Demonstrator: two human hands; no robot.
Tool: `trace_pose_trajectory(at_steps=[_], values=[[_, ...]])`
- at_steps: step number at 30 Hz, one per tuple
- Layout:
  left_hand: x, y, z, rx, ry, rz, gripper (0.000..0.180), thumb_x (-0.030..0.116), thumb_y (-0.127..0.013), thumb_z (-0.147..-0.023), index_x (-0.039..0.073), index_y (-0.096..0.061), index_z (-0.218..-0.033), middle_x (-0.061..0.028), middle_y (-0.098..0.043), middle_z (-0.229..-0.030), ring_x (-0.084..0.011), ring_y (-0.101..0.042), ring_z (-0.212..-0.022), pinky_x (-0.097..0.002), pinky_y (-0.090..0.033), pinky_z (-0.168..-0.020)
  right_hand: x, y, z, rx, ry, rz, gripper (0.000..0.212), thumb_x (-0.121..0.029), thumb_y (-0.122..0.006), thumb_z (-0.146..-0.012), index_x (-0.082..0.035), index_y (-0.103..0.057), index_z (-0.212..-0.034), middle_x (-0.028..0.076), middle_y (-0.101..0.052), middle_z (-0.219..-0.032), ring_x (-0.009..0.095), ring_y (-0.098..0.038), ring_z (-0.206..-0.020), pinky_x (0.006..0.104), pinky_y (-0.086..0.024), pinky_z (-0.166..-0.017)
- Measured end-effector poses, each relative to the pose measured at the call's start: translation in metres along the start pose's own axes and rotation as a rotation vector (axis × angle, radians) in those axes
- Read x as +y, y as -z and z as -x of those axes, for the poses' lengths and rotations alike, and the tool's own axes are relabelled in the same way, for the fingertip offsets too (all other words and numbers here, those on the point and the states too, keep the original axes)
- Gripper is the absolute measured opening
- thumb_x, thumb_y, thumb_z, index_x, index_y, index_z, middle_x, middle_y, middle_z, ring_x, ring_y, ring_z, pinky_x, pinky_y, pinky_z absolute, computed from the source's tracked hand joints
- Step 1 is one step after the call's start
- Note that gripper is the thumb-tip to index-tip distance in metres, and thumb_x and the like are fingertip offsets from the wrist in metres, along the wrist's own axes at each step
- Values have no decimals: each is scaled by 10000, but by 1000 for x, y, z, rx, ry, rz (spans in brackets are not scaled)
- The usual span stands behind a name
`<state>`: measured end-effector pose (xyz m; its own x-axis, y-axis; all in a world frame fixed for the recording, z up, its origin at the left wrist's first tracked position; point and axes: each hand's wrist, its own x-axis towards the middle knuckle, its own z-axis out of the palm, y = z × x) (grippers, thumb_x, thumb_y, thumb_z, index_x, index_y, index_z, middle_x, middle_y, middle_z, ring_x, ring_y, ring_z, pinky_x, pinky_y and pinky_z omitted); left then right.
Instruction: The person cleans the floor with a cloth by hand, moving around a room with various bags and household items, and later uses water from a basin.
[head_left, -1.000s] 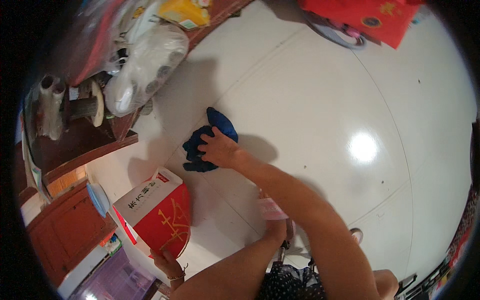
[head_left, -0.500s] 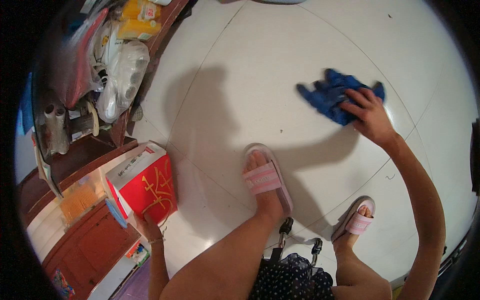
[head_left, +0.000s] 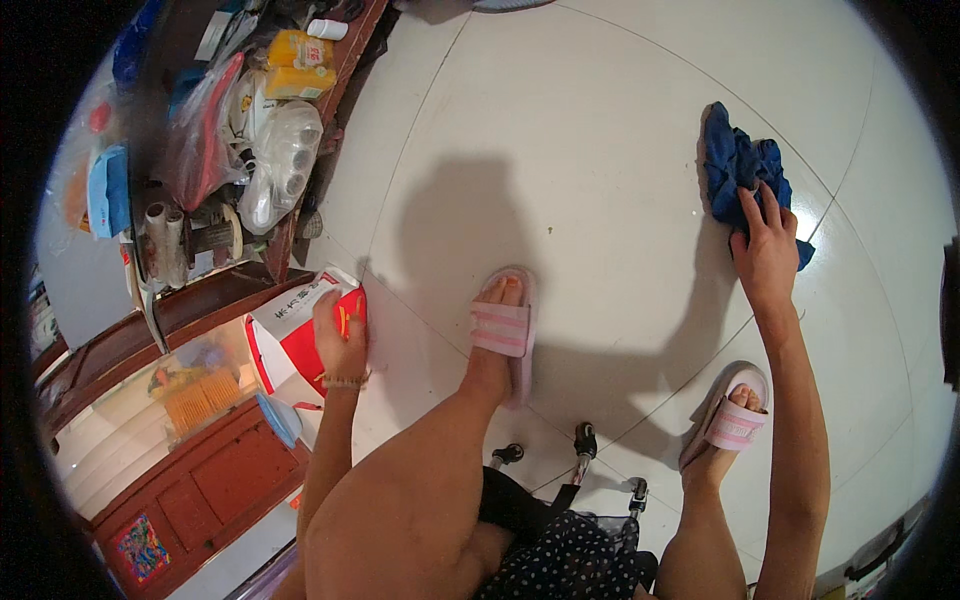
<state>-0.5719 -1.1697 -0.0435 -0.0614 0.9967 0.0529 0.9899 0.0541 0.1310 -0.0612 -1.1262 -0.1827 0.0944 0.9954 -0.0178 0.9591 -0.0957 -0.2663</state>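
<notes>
On pale tiles we rest our right hand, fingers spread, on blue cloth, our left hand against a red-and-white box, grip unclear

We log: dark-blue cloth, red-and-white box with yellow marks, pink slippers with paler stripes, black fabric with white dots, off-white floor tiles, reddish-brown panel, yellow packets.

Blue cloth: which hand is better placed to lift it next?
Probably the right hand: its fingers touch the cloth, while the left hand is away at the red box.
</notes>
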Motion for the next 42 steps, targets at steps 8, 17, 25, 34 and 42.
trace_pose_trajectory(at_steps=[8, 17, 25, 34, 42], values=[[-59, -81, -106, -190, 141, 234, 375, 88, -581, -790, 23, -488, -1147, -149, -544, -1068, -229, -560, -909, -317, -460, -779, 0, -3, -6, -7, -16, 46, 558, -49, -617, -646, -134, -502, -1185, 108, -445, -1273, 366, -472, -1026, 413, -459, -853], [-108, -164, -245, -126, 307, 261, 524, 291, -567, -800, 24, -444, -1234, -207, -489, -1217, -329, -489, -1102, -371, -386, -920, -7, -7, -5, -22, -53, 109, 553, 4, -566, -636, -103, -510, -1176, 132, -435, -1280, 364, -439, -1079, 421, -406, -919], [-79, -168, -308, -236, 607, 261, 606, 388, -452, -848, 93, -297, -1355, -206, -381, -1323, -355, -394, -1197, -414, -297, -1004, -16, -1, -11, -106, -154, 114, 562, 33, -547, -645, -70, -499, -1196, 142, -407, -1305, 350, -401, -1131, 407, -350, -978], [-96, -176, -342, -316, 744, 51, 515, 407, -326, -904, 42, -434, -1250, -206, -465, -1243, -370, -483, -1110, -447, -367, -936, -29, -2, -17, -87, -186, 115, 583, 27, -572, -618, -85, -500, -1185, 139, -425, -1284, 371, -407, -1110, 425, -365, -957], [-91, -176, -305, 32, 485, 25, 315, 218, -430, -872, 48, -570, -1097, -178, -542, -1124, -354, -528, -1017, -449, -412, -844, -32, -4, -18, -35, -160, 106, 595, 46, -569, -593, -67, -498, -1173, 144, -427, -1279, 372, -416, -1092, 427, -376, -937]])
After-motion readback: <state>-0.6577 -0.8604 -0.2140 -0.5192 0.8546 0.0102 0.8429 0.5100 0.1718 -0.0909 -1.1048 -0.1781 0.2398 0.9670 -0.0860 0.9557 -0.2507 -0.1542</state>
